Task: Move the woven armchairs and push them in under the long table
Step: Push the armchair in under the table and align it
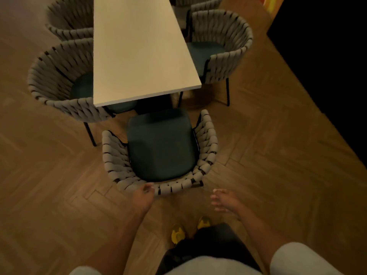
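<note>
Head view: the left hand [143,193] has its fingers [148,188] bunched together on the back rim of the nearest armchair [160,147]. Blur hides whether they curl round the woven band or only rest on it. The right hand [222,200] hangs clear of the chair, just behind the rim's right end, its fingers loosely spread and holding nothing. The armchair stands straight ahead of the fingers, facing the short end of the long worktop [139,50], with nearly all of its dark seat out in the open. Beyond the fingers, other armchairs sit along the left [59,76] and right [224,46] sides, partly tucked under. Yellow shoes [177,234] stand on the wooden floor [49,175] below the hands.
</note>
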